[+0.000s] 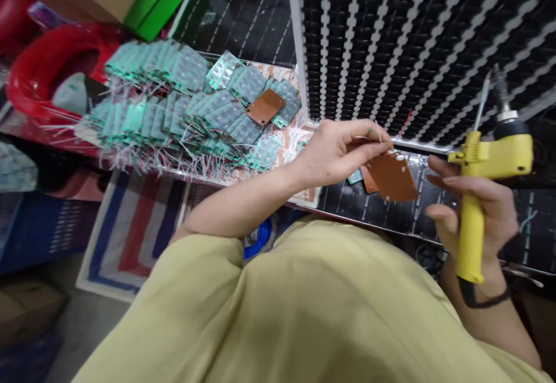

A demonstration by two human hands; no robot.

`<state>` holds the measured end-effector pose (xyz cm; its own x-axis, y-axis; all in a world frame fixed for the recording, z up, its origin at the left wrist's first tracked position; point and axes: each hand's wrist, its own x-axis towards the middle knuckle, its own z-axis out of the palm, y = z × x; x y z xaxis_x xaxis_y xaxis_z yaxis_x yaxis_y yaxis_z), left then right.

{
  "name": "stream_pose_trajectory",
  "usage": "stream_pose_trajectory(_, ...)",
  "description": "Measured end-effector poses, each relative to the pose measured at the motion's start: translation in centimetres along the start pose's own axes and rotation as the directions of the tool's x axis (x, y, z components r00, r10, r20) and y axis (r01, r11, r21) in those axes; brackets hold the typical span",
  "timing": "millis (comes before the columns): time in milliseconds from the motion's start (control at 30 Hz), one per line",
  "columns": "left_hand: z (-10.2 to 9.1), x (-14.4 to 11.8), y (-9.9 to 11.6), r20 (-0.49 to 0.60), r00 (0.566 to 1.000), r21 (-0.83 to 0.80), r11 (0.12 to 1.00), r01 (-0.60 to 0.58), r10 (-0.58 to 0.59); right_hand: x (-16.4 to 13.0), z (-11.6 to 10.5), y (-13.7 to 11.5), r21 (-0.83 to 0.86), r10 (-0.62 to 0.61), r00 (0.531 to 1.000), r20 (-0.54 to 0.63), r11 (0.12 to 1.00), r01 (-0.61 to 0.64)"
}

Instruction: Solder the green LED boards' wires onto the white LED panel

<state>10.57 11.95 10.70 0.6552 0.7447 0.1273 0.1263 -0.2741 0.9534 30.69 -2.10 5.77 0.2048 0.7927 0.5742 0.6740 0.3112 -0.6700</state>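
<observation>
Left hand [339,148] pinches a brown board [393,177]; right hand [473,209], seemingly half-curled, grips a yellow soldering gun [478,197].

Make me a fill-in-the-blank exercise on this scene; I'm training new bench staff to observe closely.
1. The left hand pinches a flat ____-coloured rectangular circuit board.
2. The right hand grips a ____ plastic soldering gun.
3. One brown board lies on top of the pile of ____ circuit boards.

Missing words: brown; yellow; green
</observation>
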Motion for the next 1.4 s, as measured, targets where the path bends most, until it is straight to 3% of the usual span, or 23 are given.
stream_pose_trajectory(67,2.0,0.8,-0.8,0.010,0.998,-0.159,0.985,0.063,-0.062,0.4,0.4,-0.3,0.006,-0.048,0.999,-0.012,0.999,0.048)
stream_pose_trajectory(167,3.9,1.6,-2.1,0.024,0.985,-0.299,0.939,0.169,-0.170,0.4,0.7,-0.5,-0.133,-0.116,0.977,-0.180,0.987,0.092)
stream_pose_trajectory(367,5.1,1.6,-3.4,0.136,0.924,-0.511,0.774,0.374,-0.357,0.0,-0.4,0.9,-0.280,-0.230,0.937,-0.263,0.948,0.154)
stream_pose_trajectory(533,6.6,1.8,-2.4,0.284,0.871,-0.461,0.740,0.490,-0.400,-0.1,-0.9,2.1,-0.550,-0.421,0.901,-0.106,0.780,0.299)
stream_pose_trajectory(633,7.5,2.4,-2.3,0.279,0.858,-0.488,0.706,0.513,-0.431,0.0,-0.9,1.9,-0.512,-0.470,0.883,0.011,0.755,0.409)
stream_pose_trajectory(733,7.8,2.8,-3.0,0.224,0.877,-0.491,0.728,0.478,-0.424,-0.2,-1.0,1.6,-0.420,-0.418,0.906,0.059,0.813,0.403)
stream_pose_trajectory(867,7.1,2.5,-3.2,0.223,0.909,-0.472,0.777,0.416,-0.352,-0.6,-1.2,2.2,-0.289,-0.250,0.965,-0.075,0.932,0.219)
stream_pose_trajectory(967,6.6,2.2,-2.9,0.244,0.913,-0.428,0.808,0.405,-0.328,-0.6,-0.9,2.3,-0.253,-0.162,0.985,-0.065,0.957,0.141)
stream_pose_trajectory(1133,6.6,2.4,-3.8,0.083,0.946,-0.345,0.881,0.323,-0.314,-0.2,0.2,0.9,-0.374,-0.199,0.970,-0.142,0.918,0.134)
stream_pose_trajectory(1267,6.3,2.8,-4.1,-0.052,0.982,-0.229,0.959,0.167,-0.184,-0.2,0.8,0.4,-0.362,-0.214,0.967,-0.138,0.920,0.152)
stream_pose_trajectory(1400,5.9,3.1,-3.5,-0.061,0.991,-0.182,0.977,0.110,-0.122,-0.3,1.1,0.3,-0.359,-0.206,0.973,-0.106,0.920,0.156)
